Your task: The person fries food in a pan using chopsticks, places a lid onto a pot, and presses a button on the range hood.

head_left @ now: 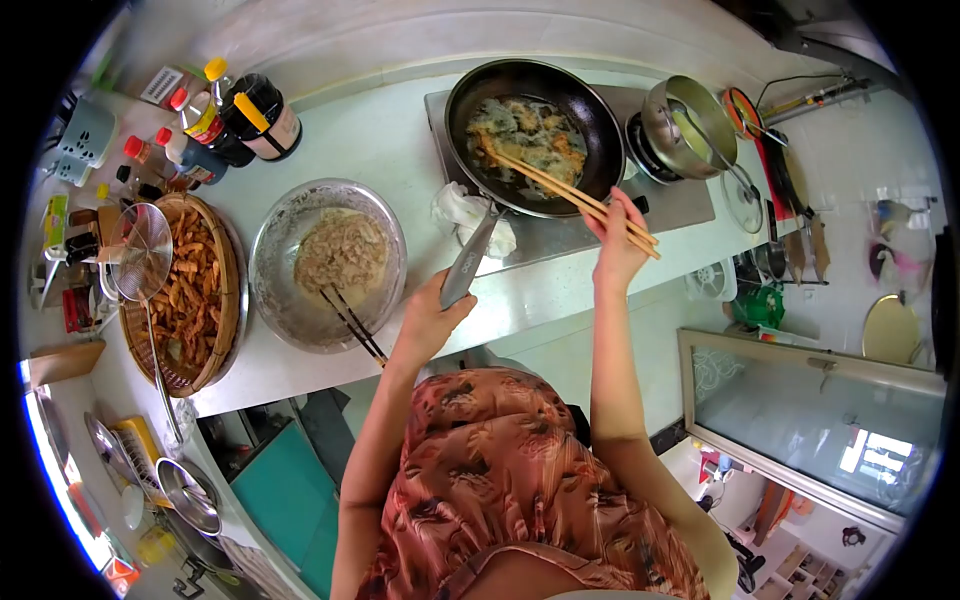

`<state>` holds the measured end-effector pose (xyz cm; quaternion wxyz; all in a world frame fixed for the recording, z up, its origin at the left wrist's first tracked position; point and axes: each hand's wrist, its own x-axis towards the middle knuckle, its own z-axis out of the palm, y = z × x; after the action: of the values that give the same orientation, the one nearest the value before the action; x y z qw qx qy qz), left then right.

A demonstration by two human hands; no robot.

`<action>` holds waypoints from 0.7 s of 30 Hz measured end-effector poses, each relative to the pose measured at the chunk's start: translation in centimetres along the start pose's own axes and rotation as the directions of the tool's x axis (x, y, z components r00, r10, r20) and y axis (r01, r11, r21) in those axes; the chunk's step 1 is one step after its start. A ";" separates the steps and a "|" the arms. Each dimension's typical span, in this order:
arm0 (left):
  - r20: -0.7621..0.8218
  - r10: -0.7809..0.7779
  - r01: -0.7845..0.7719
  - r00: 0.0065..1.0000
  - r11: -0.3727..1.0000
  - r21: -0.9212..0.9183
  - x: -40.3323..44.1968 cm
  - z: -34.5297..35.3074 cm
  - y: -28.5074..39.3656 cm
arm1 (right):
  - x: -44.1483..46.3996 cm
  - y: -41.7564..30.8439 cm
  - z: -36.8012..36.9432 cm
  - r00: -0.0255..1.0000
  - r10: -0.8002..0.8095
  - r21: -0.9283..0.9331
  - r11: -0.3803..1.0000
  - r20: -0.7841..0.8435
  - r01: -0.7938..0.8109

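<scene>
Left hand (428, 325) at the middle of the frame, fingers wrapped firmly around the grey handle (470, 262) of the dark frying pan (606, 150), and that pan sits upper centre on the stove! Up to the right, the right hand (620, 245) has its fingers pinched on a pair of wooden chopsticks (565, 188), angled down leftward, tips right in among the golden pieces (569, 163) bubbling in the oil. Just left of the handle, a crumpled white cloth (455, 207) lies against the stove's edge. Left of centre on the counter (350, 110), there's the metal bowl (274, 245) of pale, wet mixture (340, 250), dark chopsticks (352, 322) leaning over its lower rim. Further left, a woven basket (226, 335) is heaped with browned pieces (197, 270), a wire strainer (142, 250) lying across it. Bottles (268, 125) crowd the upper left; a steel pot (661, 125) stands upper right, near the pan!
</scene>
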<state>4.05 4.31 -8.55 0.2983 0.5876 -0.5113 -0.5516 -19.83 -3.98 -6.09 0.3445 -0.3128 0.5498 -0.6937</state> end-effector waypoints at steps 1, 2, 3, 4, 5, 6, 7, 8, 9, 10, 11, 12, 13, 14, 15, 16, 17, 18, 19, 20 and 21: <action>0.017 -0.024 0.025 1.000 1.000 -0.004 0.0 -0.1 0.4 | 0.2 -0.3 -0.7 0.999 0.021 0.055 0.998 -0.035 -0.019; 0.034 -0.049 0.049 0.998 0.999 -0.008 -0.1 -0.2 0.7 | 0.4 -0.8 -1.6 0.998 0.053 0.058 0.997 -0.037 -0.051; 0.033 -0.050 0.050 0.998 0.999 -0.013 -0.1 -0.2 0.9 | 0.6 -0.9 -2.4 0.996 0.076 0.067 0.995 -0.052 -0.072; 0.030 -0.051 0.052 0.998 0.999 -0.017 -0.2 -0.2 1.0 | 0.9 -0.9 -3.3 0.993 0.100 0.078 0.992 -0.066 -0.095; 0.027 -0.054 0.054 0.998 0.998 -0.020 -0.2 -0.2 1.1 | 1.1 -0.8 -4.2 0.989 0.126 0.089 0.989 -0.079 -0.119; 0.026 -0.047 0.047 0.999 0.999 -0.017 -0.3 -0.3 1.1 | 1.2 -0.8 -5.0 0.986 0.150 0.097 0.985 -0.065 -0.144; 0.026 -0.040 0.040 0.999 0.999 -0.014 -0.3 -0.3 1.1 | 1.3 -0.6 -5.6 0.985 0.156 0.101 0.984 -0.073 -0.149; 0.027 -0.031 0.032 0.999 0.999 -0.010 -0.2 -0.3 1.1 | 1.3 -0.5 -6.0 0.983 0.162 0.106 0.983 -0.081 -0.153; 0.025 -0.028 0.028 0.999 1.000 -0.013 -0.2 -0.3 1.1 | 1.3 -0.4 -6.3 0.982 0.167 0.110 0.981 -0.089 -0.157; 0.023 -0.025 0.025 0.999 1.000 -0.016 -0.3 -0.2 1.1 | 1.3 -0.5 -6.5 0.983 0.155 0.078 0.986 -0.095 -0.148; 0.019 -0.022 0.023 1.000 1.000 -0.019 -0.3 -0.3 1.0 | 1.3 -0.6 -6.7 0.984 0.144 0.047 0.989 -0.100 -0.140; 0.022 -0.028 0.028 0.999 1.000 -0.013 -0.3 -0.3 1.0 | 1.1 -0.7 -6.6 0.985 0.134 0.017 0.991 -0.105 -0.133; 0.025 -0.034 0.034 0.999 0.999 -0.008 -0.3 -0.4 1.1 | 0.9 -0.9 -6.5 0.989 0.107 -0.019 0.994 -0.106 -0.110; 0.028 -0.039 0.039 0.999 0.999 -0.002 -0.3 -0.4 1.1 | 0.8 -1.3 -6.3 0.991 0.080 -0.055 0.995 -0.107 -0.086; 0.029 -0.039 0.039 0.999 0.999 -0.004 -0.3 -0.4 1.1 | 0.6 -1.8 -6.1 0.993 0.052 -0.091 0.994 -0.108 -0.062; 0.030 -0.040 0.040 0.999 0.999 -0.006 -0.3 -0.4 1.1 | 0.4 -2.2 -6.1 0.994 0.041 -0.126 0.991 -0.097 -0.053; 0.030 -0.040 0.040 0.999 0.999 -0.009 -0.3 -0.3 1.0 | 0.4 -2.6 -6.1 0.996 0.029 -0.161 0.986 -0.085 -0.043; 0.029 -0.042 0.042 0.999 0.999 -0.014 -0.3 -0.3 1.1 | 0.4 -2.8 -6.1 0.997 0.018 -0.196 0.980 -0.073 -0.032; 0.029 -0.043 0.043 0.999 0.999 -0.018 -0.3 -0.3 1.2 | 0.5 -2.8 -6.1 0.998 0.008 -0.212 0.977 -0.068 -0.023; 0.030 -0.044 0.045 0.999 0.999 -0.022 -0.3 -0.3 1.2 | 0.5 -2.8 -6.2 0.998 -0.002 -0.229 0.973 -0.063 -0.012; 0.015 -0.027 0.027 1.000 0.999 -0.018 -0.3 -0.2 1.0 | 0.5 -2.9 -6.2 0.998 -0.013 -0.246 0.969 -0.057 -0.002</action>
<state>4.05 4.23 -7.51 0.2922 0.5876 -0.5005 -0.5647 -25.59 -0.54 -4.47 0.2851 -0.3344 0.6404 -0.6299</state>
